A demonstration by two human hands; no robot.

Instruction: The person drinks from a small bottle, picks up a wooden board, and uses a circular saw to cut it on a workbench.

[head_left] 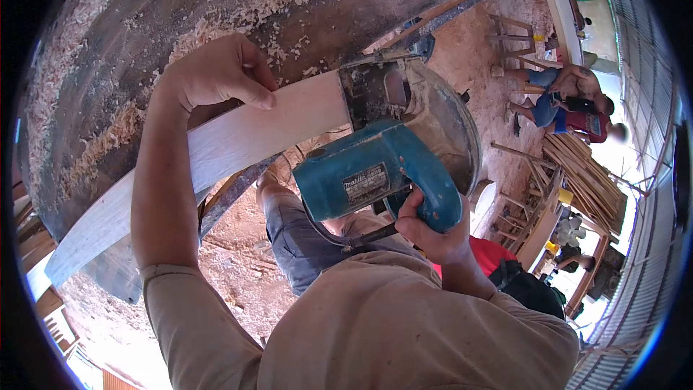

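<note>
A teal Makita circular saw (354,177) rests with its dusty base plate on the right end of a pale wooden board (245,137). My right hand (433,235) is wrapped round the saw's rear handle. The board is long, with a curved edge, and runs to the lower left. My left hand (224,72) is at the board's far edge, thumb on its top face and fingers curled over the side; the fingertips are partly hidden. The saw's guard (447,130) faces right, and the blade cannot be seen.
A dark worktable (317,11) strewn with wood shavings lies beyond the board. The saw's cord (354,240) runs close to my body. Two people (570,97) sit at the right, near a stack of planks (588,180). Wooden stools (512,36) stand on the dusty floor.
</note>
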